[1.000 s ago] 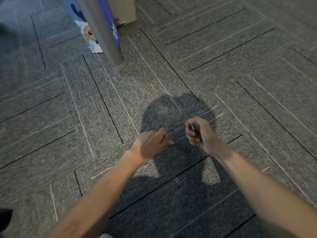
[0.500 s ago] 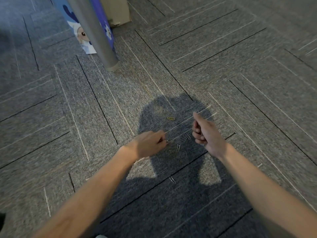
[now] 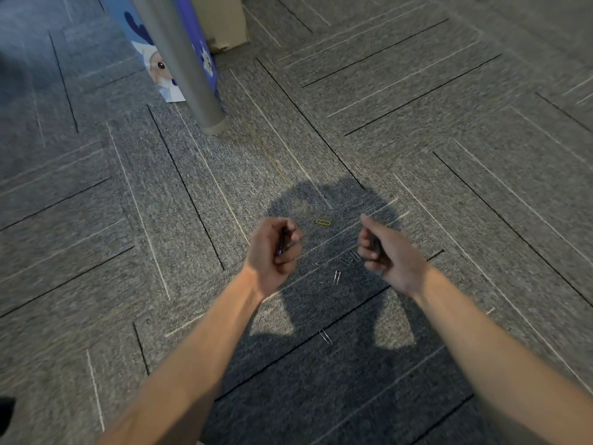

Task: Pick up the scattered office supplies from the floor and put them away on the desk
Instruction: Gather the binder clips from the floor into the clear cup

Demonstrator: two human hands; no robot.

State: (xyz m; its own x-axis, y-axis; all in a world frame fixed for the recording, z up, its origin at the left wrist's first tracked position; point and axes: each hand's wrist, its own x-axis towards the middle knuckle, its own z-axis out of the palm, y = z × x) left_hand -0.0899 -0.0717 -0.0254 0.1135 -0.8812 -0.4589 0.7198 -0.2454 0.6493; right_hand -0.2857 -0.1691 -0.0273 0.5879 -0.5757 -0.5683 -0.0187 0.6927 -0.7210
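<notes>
Several paper clips lie on the grey carpet between my hands. A yellow paper clip [image 3: 322, 222] lies farthest from me. Silver paper clips [image 3: 349, 259] sit close to my right hand, one silver clip [image 3: 337, 277] lies just below them, and another silver clip [image 3: 325, 336] lies nearer to me. My left hand [image 3: 274, 252] is raised off the floor, fingers curled round a purple paper clip [image 3: 281, 242]. My right hand [image 3: 386, 252] is curled round something small and dark, mostly hidden in the fist.
A grey metal desk leg [image 3: 189, 75] stands on the carpet at the upper left. Behind it leans a blue and white cartoon-printed bag [image 3: 154, 64], with a beige box [image 3: 224, 20] beside it. My own shadow darkens the carpet around the clips.
My left hand has lifted from the floor and turned, now holding a purple clip. My right hand stayed closed and shifted slightly to the right.
</notes>
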